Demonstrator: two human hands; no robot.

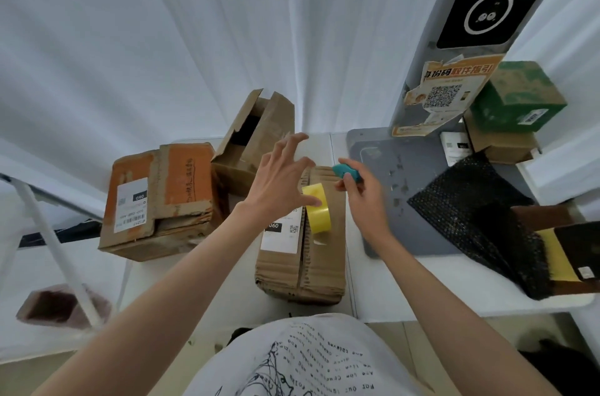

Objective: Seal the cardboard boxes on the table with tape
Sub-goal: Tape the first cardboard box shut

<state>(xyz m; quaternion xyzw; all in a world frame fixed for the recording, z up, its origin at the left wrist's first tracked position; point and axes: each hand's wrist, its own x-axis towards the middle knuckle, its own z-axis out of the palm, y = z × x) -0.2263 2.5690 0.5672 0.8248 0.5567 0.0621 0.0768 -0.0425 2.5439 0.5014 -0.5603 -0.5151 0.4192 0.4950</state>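
A closed cardboard box (303,269) with a white label lies in the middle of the white table (422,285). A yellow roll of tape (317,212) stands on its top. My left hand (281,180) hovers over the far end of this box with its fingers spread wide, holding nothing. My right hand (362,197) is just right of the roll and pinches a small teal cutter (346,171). An orange-patched box (162,197) sits to the left. Behind it a tall box (251,139) stands with its flaps open.
A grey mat (406,201) covers the table to the right, with black bubble wrap (477,217) on it. A green box (518,97) rests on a brown one at the far right. A grey post with a torn poster (444,93) rises behind.
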